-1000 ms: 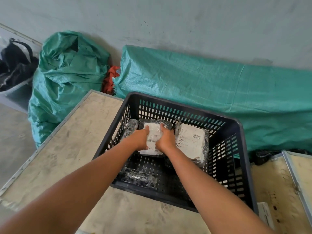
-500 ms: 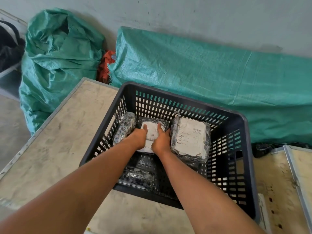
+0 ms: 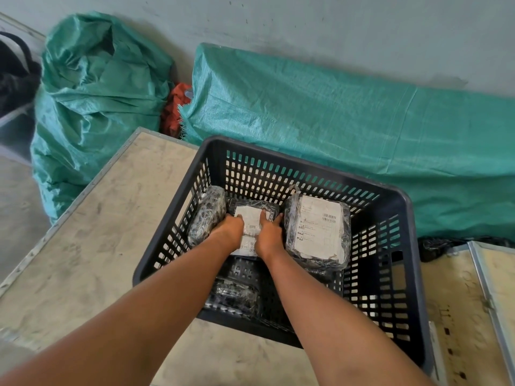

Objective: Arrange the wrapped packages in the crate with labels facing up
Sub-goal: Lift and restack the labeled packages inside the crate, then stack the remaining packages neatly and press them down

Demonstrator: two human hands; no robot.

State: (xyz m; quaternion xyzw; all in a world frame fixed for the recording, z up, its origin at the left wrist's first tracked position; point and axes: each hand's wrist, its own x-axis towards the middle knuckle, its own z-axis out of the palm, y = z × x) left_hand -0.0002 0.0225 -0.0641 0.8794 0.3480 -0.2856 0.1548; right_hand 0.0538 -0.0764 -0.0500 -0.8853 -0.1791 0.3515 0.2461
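Inside crate (image 3: 412,246), both hands (image 3: 250,232) clamp middle package (image 3: 252,218) by its sides (slick wrap, light, label up).

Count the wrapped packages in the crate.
4: far left, middle under both hands, right with label up, near wall. Others may be hidden.
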